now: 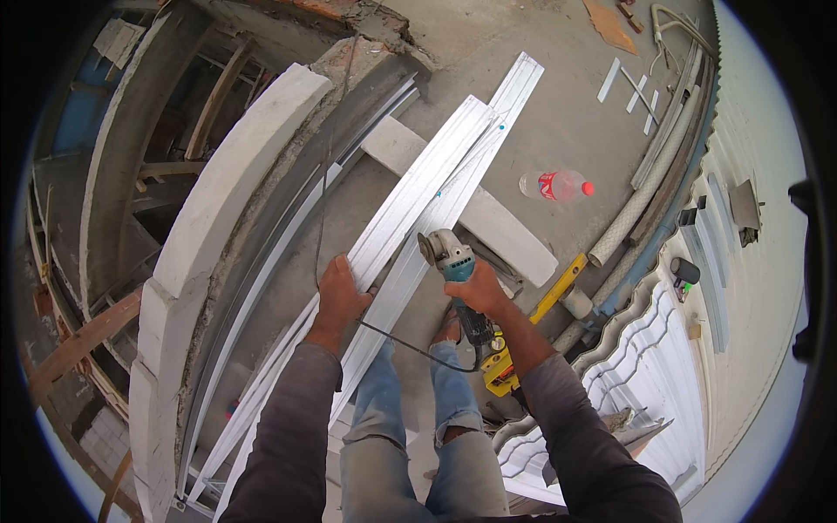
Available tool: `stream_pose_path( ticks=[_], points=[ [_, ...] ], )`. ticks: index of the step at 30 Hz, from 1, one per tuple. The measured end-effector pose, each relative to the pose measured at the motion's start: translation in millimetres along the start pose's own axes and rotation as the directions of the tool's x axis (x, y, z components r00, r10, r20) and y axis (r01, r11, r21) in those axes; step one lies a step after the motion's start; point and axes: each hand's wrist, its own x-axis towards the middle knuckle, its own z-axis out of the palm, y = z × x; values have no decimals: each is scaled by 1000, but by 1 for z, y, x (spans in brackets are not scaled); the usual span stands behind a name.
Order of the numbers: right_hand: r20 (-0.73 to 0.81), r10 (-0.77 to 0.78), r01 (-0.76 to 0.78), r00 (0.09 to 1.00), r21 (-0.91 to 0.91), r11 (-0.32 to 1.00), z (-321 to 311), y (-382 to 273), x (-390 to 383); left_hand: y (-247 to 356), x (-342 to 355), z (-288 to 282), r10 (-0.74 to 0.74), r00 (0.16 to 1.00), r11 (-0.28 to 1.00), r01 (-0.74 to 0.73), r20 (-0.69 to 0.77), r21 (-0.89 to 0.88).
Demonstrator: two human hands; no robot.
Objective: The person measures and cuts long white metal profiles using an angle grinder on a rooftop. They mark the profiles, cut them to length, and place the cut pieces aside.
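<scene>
Long silver metal channel profiles (pixel 436 183) lie in a bundle across a white board (pixel 506 231) on the concrete floor. My left hand (pixel 338 292) presses flat on the near part of the profiles. My right hand (pixel 478 292) grips a teal and black angle grinder (pixel 446 251) whose disc end sits over the right edge of the profiles. Its black cable (pixel 410 344) runs back between my knees. One foot rests on the floor just below the grinder.
A low white parapet wall (pixel 218 200) curves along the left, with a drop beyond it. A plastic bottle (pixel 556 185) with a red cap lies to the right. A yellow spirit level (pixel 558 288), pipes, corrugated sheets (pixel 645 366) and short metal offcuts (pixel 632 91) lie on the right.
</scene>
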Motion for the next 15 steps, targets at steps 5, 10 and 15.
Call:
stream_pose_path(
  ticks=[5,10,15],
  points=[
    [161,205,-257,965,452,854,12,-15,3,-1,-2,1,-40,999,999,40,12,-12],
    [165,428,-419,888,673,610,50,-29,-13,-16,-7,-4,2,996,995,6,85,-97],
    [158,467,-382,870,815,436,83,-45,-17,-51,-34,-19,-9,974,993,34,228,-109]
  ],
)
